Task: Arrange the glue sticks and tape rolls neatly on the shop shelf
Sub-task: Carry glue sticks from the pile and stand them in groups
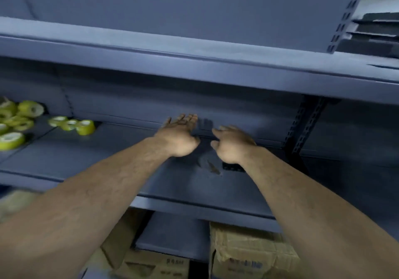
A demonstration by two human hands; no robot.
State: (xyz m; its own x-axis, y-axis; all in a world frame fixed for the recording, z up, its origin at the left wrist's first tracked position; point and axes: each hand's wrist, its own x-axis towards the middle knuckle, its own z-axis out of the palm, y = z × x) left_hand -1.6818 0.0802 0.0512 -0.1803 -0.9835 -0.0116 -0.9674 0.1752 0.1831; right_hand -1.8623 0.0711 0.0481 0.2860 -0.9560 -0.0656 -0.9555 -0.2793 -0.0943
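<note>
Both my arms reach into the blue metal shelf (64,162). My left hand (180,136) hovers over the shelf's middle with fingers stretched forward and holds nothing. My right hand (232,143) is just beside it, fingers relaxed and slightly bent, also holding nothing. Several yellow-green tape rolls (72,125) lie loosely scattered at the shelf's left end, some flat and some on edge, well away from both hands. No glue sticks show in this view.
An upper shelf (194,67) overhangs the hands. A slotted upright post (302,127) stands to the right. Below the shelf sit crumpled cardboard boxes (248,252). A dark scuff mark (212,166) lies on the shelf near my right wrist.
</note>
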